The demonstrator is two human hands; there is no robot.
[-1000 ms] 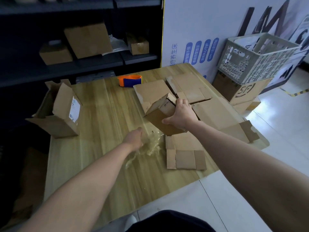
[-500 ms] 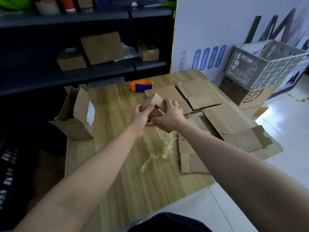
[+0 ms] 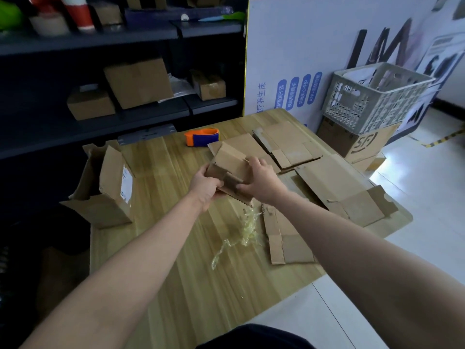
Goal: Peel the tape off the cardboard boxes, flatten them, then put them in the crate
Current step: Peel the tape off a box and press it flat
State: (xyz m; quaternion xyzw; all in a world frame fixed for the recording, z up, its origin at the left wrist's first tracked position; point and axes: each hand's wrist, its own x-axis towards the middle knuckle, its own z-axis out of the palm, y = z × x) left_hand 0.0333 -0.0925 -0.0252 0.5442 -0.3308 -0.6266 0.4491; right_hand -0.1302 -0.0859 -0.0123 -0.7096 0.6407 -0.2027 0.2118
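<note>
While crumpled tape (image 3: 245,227) lies nearest on the table (image 3: 163,248), left hand (image 3: 206,187) and right hand (image 3: 261,182) clasp the small cardboard box (image 3: 232,167) at frame centre with curled fingers, its long axis slanting upper left to lower right. Flattened boxes (image 3: 297,147) lie beyond, with the crate (image 3: 364,107) at upper right.

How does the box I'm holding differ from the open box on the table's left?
The held box is smaller, tilted, gripped by the left hand and right hand; the open box is bigger and stands untouched on the table. The open box bears a white label; the held box shows none. Both are brown cardboard.
</note>
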